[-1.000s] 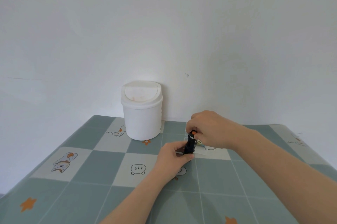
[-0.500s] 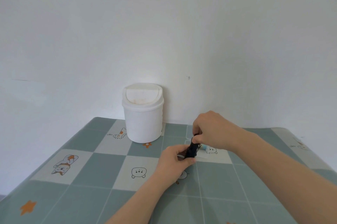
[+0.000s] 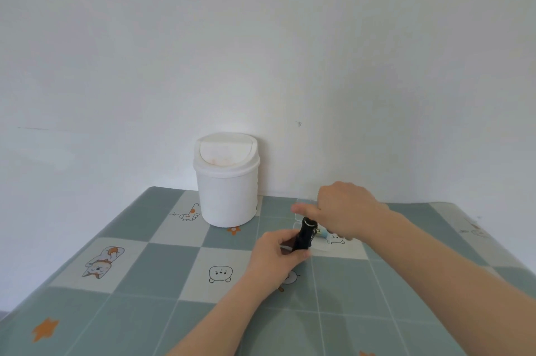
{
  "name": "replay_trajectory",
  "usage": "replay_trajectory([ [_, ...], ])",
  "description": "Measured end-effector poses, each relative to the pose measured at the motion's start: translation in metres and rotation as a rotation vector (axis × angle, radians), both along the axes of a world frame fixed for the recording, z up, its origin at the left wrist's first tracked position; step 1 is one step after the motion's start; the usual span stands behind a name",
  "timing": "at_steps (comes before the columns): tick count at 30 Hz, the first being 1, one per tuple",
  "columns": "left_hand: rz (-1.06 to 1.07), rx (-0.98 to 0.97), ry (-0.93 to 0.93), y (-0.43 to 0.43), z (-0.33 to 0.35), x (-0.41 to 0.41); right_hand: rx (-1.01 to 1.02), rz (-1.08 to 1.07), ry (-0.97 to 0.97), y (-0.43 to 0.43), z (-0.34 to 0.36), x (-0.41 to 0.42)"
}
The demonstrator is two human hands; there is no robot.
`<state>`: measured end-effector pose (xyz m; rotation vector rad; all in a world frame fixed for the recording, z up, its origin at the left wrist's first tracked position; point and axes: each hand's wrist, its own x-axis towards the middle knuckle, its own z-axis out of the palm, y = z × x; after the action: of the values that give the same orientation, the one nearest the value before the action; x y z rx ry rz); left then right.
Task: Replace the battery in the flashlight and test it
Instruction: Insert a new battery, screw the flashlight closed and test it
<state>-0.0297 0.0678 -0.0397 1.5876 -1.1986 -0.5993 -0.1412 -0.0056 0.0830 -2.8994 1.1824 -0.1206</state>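
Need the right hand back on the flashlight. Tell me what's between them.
Nothing visible. The right hand hovers just beyond the open top of the flashlight, which the left hand holds upright off the table. The bin stands well to the left, clear of the path.

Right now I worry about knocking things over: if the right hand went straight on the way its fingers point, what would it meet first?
The right hand points left, so probably the white bin, though depth is unclear.
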Motion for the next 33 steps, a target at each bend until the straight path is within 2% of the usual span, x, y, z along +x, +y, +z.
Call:
replay_trajectory([
  [3, 0.005, -0.003, 0.016, 0.0, 0.002, -0.001, -0.012, 0.003, -0.039, -0.003, -0.001, -0.005],
  [7, 0.034, -0.031, 0.023, 0.0, 0.003, 0.0, 0.235, 0.211, -0.09, -0.007, 0.005, -0.011],
  [9, 0.059, -0.051, 0.032, 0.001, 0.003, -0.001, 0.206, 0.265, -0.101, -0.007, 0.003, -0.01],
  [14, 0.116, -0.122, 0.028, 0.0, 0.002, -0.002, 0.19, 0.22, -0.206, -0.007, -0.001, -0.011],
  [18, 0.149, -0.172, -0.044, -0.001, 0.0, 0.0, 0.111, 0.072, -0.141, -0.007, -0.006, -0.013],
  [21, 0.139, -0.167, -0.056, -0.002, -0.001, -0.001, 0.17, -0.036, -0.155, -0.007, -0.014, -0.017],
  [23, 0.15, -0.171, -0.043, -0.002, -0.001, -0.001, 0.232, -0.024, -0.236, -0.01, -0.019, -0.02],
  [26, 0.162, -0.165, -0.037, -0.001, 0.0, 0.0, 0.368, 0.104, -0.309, -0.012, -0.02, -0.025],
  [29, 0.162, -0.172, -0.034, 0.0, 0.0, -0.001, 0.36, 0.171, -0.355, -0.013, -0.021, -0.026],
  [33, 0.172, -0.167, -0.03, 0.0, -0.001, -0.001, 0.372, 0.109, -0.377, -0.011, -0.022, -0.024],
])
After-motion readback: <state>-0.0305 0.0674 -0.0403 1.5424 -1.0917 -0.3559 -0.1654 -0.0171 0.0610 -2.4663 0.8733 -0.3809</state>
